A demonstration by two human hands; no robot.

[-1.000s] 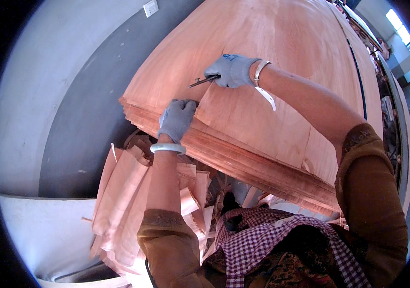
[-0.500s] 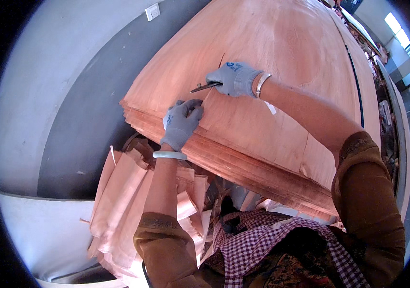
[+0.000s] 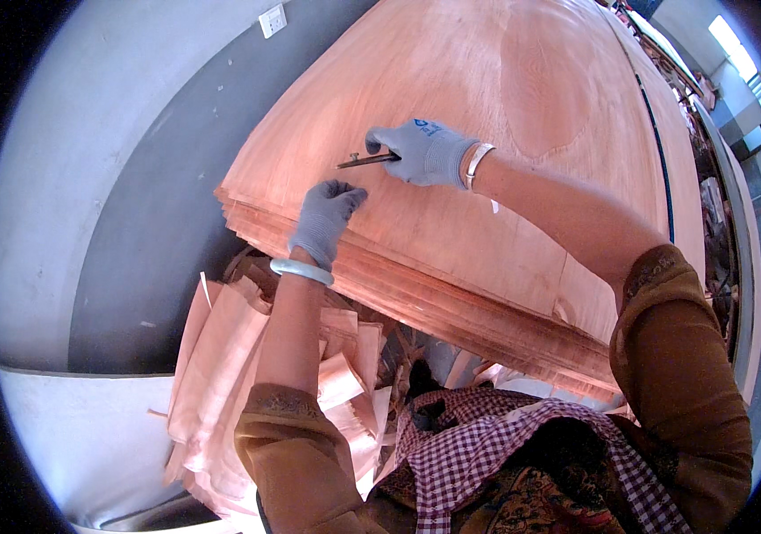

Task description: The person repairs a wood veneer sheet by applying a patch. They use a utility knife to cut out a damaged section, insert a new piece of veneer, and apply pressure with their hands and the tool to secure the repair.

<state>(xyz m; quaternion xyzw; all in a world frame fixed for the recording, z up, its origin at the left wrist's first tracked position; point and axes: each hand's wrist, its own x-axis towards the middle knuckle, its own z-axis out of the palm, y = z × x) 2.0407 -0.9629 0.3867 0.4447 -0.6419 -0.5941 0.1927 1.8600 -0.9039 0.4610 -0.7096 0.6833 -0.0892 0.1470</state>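
My right hand, in a grey knitted glove, is closed around a slim dark pointed tool with a small knob near its tip. It hovers low over the top sheet of a tall stack of reddish wood veneer, the tool pointing left. Just nearer, my left hand, gloved alike, has its fingers curled together above the stack's near left edge. Whatever those fingers may pinch is hidden. A pale bracelet circles my left wrist.
Loose, curled veneer pieces are heaped below the stack at the left. A grey-and-white wall with a socket stands along the left side. A dark strap or cord runs across the stack's right part.
Both hands have shifted slightly left, and the left fingers have curled further. A dark slit in the veneer beyond my right hand no longer shows. The tool stays in the right hand.
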